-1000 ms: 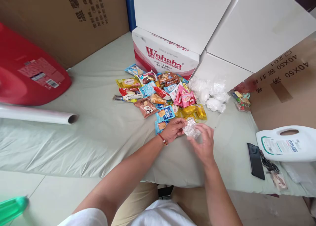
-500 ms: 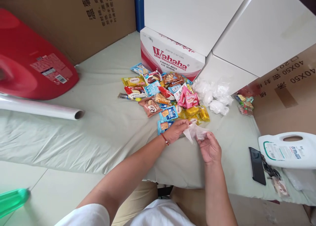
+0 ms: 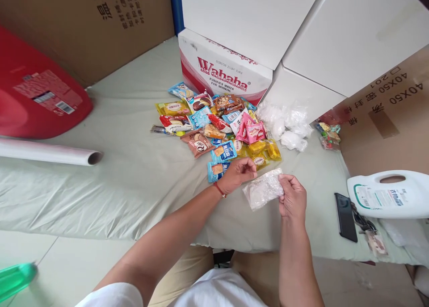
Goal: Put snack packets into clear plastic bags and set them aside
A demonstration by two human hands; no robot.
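A crinkled clear plastic bag [image 3: 263, 191] hangs spread out in front of me, its right corner pinched by my right hand [image 3: 293, 195]. My left hand [image 3: 237, 175], with a red cord on the wrist, is at the bag's upper left edge. Its fingers are curved with a gap between thumb and forefinger, and nothing shows in them. Just beyond lies a heap of wrapped snacks: blue packets [image 3: 224, 151], yellow packets [image 3: 259, 160], pink packets [image 3: 256, 132] and a brown packet [image 3: 197, 144]. Crumpled clear bags [image 3: 293, 124] lie right of the heap.
Behind the snacks stands a Wahaha carton [image 3: 224, 72] under white boxes [image 3: 248, 21]. To the left are a red jug [image 3: 36, 88] and a white roll [image 3: 47, 151]. A phone [image 3: 345, 217], keys and a white bottle [image 3: 392, 197] lie at right.
The clear bag, bunched between both hands before, is now spread flatter and held at the right. My left hand has come off it, and the view has shifted slightly.
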